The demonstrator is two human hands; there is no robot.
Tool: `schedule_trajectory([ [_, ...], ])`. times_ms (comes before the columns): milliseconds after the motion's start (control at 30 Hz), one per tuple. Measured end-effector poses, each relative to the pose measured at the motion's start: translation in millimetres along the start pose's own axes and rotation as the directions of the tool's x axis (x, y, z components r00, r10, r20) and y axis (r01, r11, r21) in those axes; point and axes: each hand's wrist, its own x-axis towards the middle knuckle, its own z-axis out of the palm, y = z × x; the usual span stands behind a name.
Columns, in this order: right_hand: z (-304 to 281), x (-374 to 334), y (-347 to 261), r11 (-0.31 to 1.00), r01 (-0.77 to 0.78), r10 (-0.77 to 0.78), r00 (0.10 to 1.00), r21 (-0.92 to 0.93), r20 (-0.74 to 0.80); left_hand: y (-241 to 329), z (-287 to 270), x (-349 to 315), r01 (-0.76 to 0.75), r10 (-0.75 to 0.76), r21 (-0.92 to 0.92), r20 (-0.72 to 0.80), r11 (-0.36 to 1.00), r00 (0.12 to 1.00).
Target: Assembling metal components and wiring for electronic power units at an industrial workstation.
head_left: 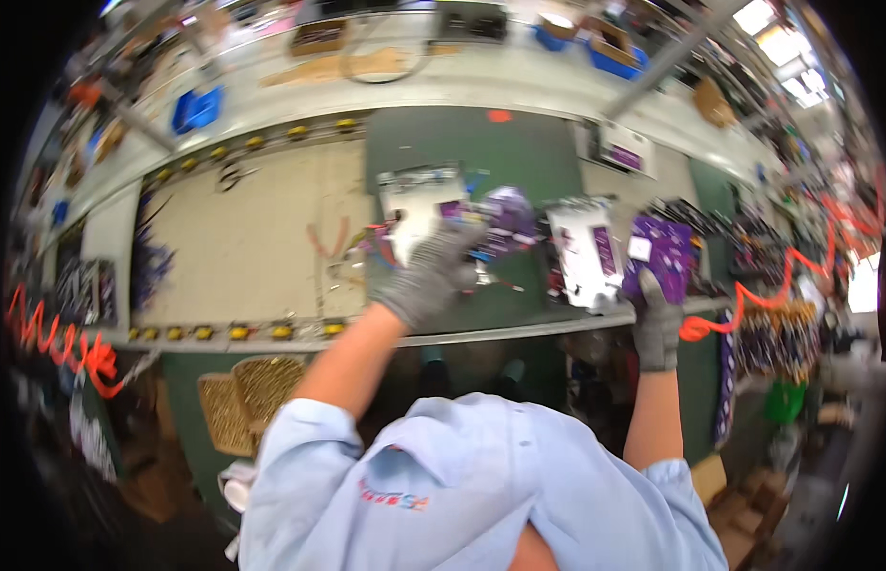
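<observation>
My right hand, in a grey glove, grips the lower edge of a purple circuit board, its thumb lying on the face. The board carries a white square label. Gloved in grey too, my left hand reaches over the green mat by a silvery metal plate; its fingers are smeared by motion. Just beyond its fingertips lies a purple part, too blurred to name. Between my hands rests a second silvery plate with a purple strip. Loose coloured wires show beside the left hand.
A pale conveyor bed with yellow-and-black rollers stretches to the left. Orange coiled hoses hang at both sides. Dark parts are heaped beyond the held board. Blue bins stand on the back shelf, and brown trays sit below the bench edge.
</observation>
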Motion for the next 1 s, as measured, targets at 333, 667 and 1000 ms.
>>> schedule_trajectory([
  [333, -10, 94, 8, 0.071, 0.244, -0.243, 0.945, -0.967, 0.220, -53, -45, -18, 0.309, -0.501, 0.625, 0.154, 0.717, 0.852],
  [667, 47, 113, 69, 0.041, 0.492, 0.077, 0.866, -0.870, 0.494, -107, -132, -274, 0.856, -0.596, 0.205, -0.641, 0.474, 0.484],
  [1000, -97, 17, 97, 0.741, 0.253, -0.115, 0.961, -0.622, 0.253, -147, -42, -369, 0.900, -0.737, 0.362, -0.534, 0.243, 0.414],
])
